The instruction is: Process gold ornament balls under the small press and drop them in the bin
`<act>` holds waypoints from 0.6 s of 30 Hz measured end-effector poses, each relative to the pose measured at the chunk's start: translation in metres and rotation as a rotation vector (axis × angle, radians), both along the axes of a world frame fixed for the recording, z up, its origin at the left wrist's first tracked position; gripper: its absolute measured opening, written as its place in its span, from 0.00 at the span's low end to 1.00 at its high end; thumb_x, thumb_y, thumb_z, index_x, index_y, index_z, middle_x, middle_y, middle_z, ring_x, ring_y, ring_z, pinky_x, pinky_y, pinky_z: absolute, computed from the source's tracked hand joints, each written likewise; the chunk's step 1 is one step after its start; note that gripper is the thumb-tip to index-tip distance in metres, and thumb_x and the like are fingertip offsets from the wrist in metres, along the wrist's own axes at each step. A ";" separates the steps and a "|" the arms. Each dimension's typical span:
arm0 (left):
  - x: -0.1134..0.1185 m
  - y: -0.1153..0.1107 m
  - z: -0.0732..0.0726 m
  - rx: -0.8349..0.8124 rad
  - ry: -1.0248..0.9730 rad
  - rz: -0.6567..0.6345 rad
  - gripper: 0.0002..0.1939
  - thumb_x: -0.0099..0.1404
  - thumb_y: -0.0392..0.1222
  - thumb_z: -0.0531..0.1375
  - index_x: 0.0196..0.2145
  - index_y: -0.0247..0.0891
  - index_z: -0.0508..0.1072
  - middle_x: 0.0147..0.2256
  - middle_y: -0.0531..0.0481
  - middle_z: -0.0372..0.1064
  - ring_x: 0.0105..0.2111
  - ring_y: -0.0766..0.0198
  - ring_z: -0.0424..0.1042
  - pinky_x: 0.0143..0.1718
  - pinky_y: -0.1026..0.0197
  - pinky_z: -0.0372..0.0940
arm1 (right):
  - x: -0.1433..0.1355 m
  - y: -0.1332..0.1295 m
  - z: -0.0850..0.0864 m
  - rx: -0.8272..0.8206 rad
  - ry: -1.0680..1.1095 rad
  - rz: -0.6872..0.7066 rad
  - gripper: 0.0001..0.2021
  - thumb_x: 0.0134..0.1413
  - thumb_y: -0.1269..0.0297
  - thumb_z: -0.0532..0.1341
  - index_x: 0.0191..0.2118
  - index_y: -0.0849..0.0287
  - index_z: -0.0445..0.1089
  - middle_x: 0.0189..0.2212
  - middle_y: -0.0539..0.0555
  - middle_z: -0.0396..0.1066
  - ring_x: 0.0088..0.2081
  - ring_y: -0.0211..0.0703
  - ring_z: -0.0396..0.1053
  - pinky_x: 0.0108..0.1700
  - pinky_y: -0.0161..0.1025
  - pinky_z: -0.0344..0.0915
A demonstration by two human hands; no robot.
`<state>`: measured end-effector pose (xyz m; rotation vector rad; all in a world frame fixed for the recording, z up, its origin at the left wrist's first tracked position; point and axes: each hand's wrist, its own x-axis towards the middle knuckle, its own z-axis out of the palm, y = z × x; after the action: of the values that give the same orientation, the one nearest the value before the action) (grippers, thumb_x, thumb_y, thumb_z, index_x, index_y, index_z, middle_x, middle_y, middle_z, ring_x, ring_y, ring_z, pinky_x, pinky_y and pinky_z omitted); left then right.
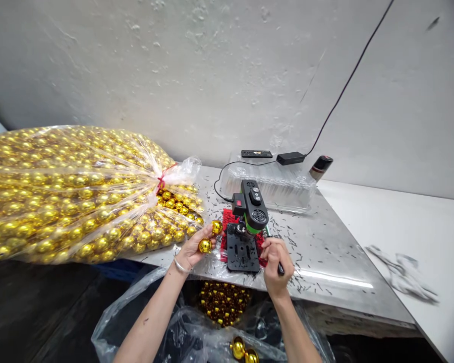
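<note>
My left hand (pixel 194 246) is closed around shiny gold ball ornaments. One gold ball (pixel 205 246) rests against the fingers, and a second shows at the fingertips, left of a small black machine (pixel 254 209). This machine has a fan-vented head, a green ring and a flat black slotted base (pixel 242 252). On its right side, my right hand (pixel 278 262) is wrapped round a thin rod with a black end (pixel 280 269). Whether the rod is joined to the machine is hidden. Red material (pixel 230 217) lies under the base.
A tied clear bag of gold balls (pixel 79 196) fills the left. Behind the machine sit a clear plastic tray (pixel 276 186), a power adapter (pixel 290 158), a phone-like slab (pixel 256 153) and a spray can (pixel 321 167). Black scraps litter the metal table (pixel 336 252). Below hangs an open plastic bag (pixel 111 322).
</note>
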<state>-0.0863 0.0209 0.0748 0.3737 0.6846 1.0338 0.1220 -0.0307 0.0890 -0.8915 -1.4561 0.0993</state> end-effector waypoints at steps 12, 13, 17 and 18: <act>0.009 -0.006 -0.013 -0.026 -0.091 -0.044 0.08 0.61 0.39 0.63 0.36 0.30 0.72 0.30 0.44 0.73 0.20 0.75 0.64 0.20 0.73 0.62 | 0.001 -0.001 -0.002 -0.031 0.017 -0.013 0.14 0.60 0.71 0.51 0.24 0.58 0.62 0.24 0.51 0.65 0.33 0.40 0.68 0.34 0.39 0.63; 0.010 -0.007 -0.014 -0.029 -0.087 -0.047 0.09 0.61 0.39 0.63 0.37 0.30 0.73 0.30 0.44 0.73 0.20 0.75 0.64 0.20 0.73 0.62 | 0.002 -0.002 -0.002 -0.036 0.013 -0.020 0.11 0.60 0.69 0.52 0.26 0.58 0.64 0.27 0.52 0.67 0.36 0.42 0.69 0.36 0.40 0.64; 0.014 -0.016 -0.015 0.002 -0.076 -0.069 0.17 0.56 0.40 0.67 0.43 0.32 0.73 0.31 0.47 0.72 0.20 0.76 0.63 0.20 0.73 0.61 | 0.001 -0.007 -0.002 -0.131 0.168 -0.075 0.13 0.56 0.63 0.60 0.47 0.58 0.65 0.47 0.60 0.68 0.37 0.41 0.70 0.35 0.39 0.68; 0.015 -0.018 -0.015 0.016 -0.071 -0.075 0.20 0.55 0.41 0.68 0.45 0.32 0.73 0.31 0.47 0.72 0.20 0.76 0.63 0.21 0.73 0.61 | 0.000 -0.009 -0.002 -0.179 0.251 -0.091 0.18 0.56 0.63 0.60 0.52 0.57 0.63 0.48 0.61 0.68 0.34 0.38 0.70 0.33 0.38 0.68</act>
<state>-0.0716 0.0026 0.0603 0.3718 0.5947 0.9775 0.1216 -0.0402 0.0868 -1.0499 -1.1837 0.2676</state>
